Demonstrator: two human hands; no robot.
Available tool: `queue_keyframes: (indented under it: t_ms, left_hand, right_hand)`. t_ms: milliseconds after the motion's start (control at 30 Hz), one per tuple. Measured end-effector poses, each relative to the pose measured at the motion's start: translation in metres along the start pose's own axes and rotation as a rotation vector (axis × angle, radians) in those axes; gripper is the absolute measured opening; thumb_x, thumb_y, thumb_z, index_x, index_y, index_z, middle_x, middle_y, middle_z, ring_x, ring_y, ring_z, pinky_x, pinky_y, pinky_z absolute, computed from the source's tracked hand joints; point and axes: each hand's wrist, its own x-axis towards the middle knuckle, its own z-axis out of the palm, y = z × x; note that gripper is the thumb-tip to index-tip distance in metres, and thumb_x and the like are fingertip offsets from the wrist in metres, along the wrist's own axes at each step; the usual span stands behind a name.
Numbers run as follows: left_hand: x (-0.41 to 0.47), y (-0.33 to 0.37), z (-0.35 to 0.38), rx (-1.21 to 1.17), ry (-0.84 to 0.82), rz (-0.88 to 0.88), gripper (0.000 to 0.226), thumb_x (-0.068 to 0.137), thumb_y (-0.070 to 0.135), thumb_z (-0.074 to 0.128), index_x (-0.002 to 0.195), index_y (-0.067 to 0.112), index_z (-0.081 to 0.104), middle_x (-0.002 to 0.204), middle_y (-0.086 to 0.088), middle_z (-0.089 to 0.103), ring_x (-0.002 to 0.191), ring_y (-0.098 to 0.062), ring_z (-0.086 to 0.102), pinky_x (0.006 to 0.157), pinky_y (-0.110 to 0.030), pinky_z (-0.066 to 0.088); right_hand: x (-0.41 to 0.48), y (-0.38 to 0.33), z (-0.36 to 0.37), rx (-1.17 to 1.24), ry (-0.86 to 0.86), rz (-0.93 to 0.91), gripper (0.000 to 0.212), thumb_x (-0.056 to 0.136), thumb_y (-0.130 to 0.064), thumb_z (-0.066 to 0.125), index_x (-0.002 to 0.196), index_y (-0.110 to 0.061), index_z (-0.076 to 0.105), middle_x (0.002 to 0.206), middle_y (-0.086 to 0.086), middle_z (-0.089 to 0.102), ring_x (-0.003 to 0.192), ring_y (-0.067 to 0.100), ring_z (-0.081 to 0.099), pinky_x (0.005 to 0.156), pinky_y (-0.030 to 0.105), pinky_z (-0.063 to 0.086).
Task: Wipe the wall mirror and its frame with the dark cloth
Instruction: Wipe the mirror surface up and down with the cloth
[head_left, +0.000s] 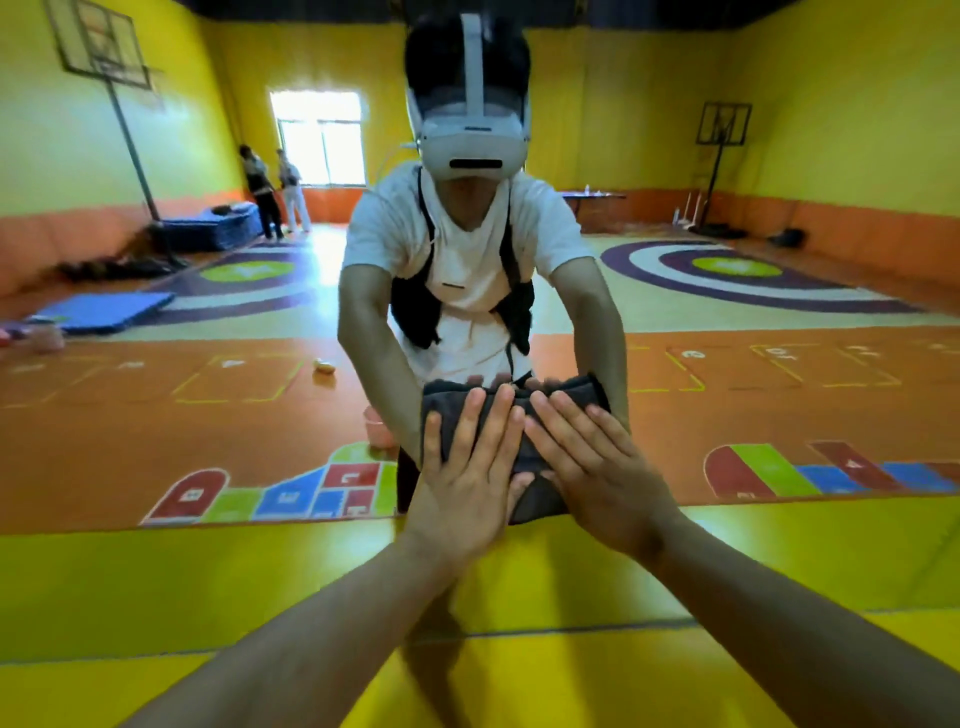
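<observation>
The wall mirror (208, 395) fills the upper part of the head view, and its lower edge (260, 521) meets a yellow wall. The dark cloth (537, 460) lies flat against the glass just above that edge. My left hand (462, 478) presses on the cloth's left half with its fingers stretched upward. My right hand (597, 467) presses on the right half, fingers angled up and to the left. The two hands touch at the fingertips. The cloth's reflection (571, 389) shows just above my fingers. No separate frame is clearly visible.
The yellow padded wall (156, 597) runs below the mirror. The glass reflects me wearing a headset (467, 140), an orange gym floor with painted games, blue mats (104, 312), basketball stands, and two people (275, 192) by a far window.
</observation>
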Motion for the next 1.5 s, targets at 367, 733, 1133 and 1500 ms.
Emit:
queue_keyframes:
  t_ms: [367,733,1133,1500]
  left_hand:
    - [0.267,-0.069,-0.142,0.049,0.246,-0.014,0.059,0.110,0.039,0.029,0.163,0.013,0.026,0.172,-0.004,0.016,0.159,-0.028,0.014,0.128,-0.055,0.005]
    - [0.463,-0.117,-0.245,0.122,0.333,-0.079,0.060,0.109,0.039,0.028,0.163,0.013,0.025,0.173,-0.003,0.015,0.160,-0.026,0.010,0.127,-0.056,0.008]
    - [0.646,-0.161,-0.338,0.179,0.449,-0.081,0.060,0.108,0.040,0.022,0.162,0.016,0.032,0.171,-0.001,0.023,0.159,-0.022,0.015,0.126,-0.053,0.007]
    - [0.736,-0.186,-0.400,0.033,0.466,-0.159,0.062,0.107,0.045,0.004,0.166,0.024,0.005,0.173,0.007,-0.002,0.159,-0.012,-0.011,0.128,-0.045,-0.010]
  right_hand:
    - [0.215,0.156,-0.128,-0.069,0.083,0.117,0.055,0.113,-0.035,0.025,0.162,-0.010,0.024,0.171,0.009,0.016,0.159,0.024,0.013,0.125,0.048,0.025]
    - [0.382,0.283,-0.213,-0.200,0.190,0.162,0.057,0.111,-0.035,0.024,0.164,-0.015,0.021,0.172,0.004,0.015,0.159,0.019,0.008,0.128,0.041,0.011]
    - [0.530,0.398,-0.296,-0.225,0.331,0.194,0.056,0.108,-0.036,0.025,0.156,-0.012,0.040,0.164,0.007,0.036,0.154,0.022,0.028,0.124,0.042,0.016]
    - [0.619,0.460,-0.359,-0.144,0.250,0.208,0.061,0.108,-0.045,0.003,0.165,-0.022,0.005,0.173,-0.003,-0.002,0.158,0.010,-0.010,0.126,0.032,-0.012]
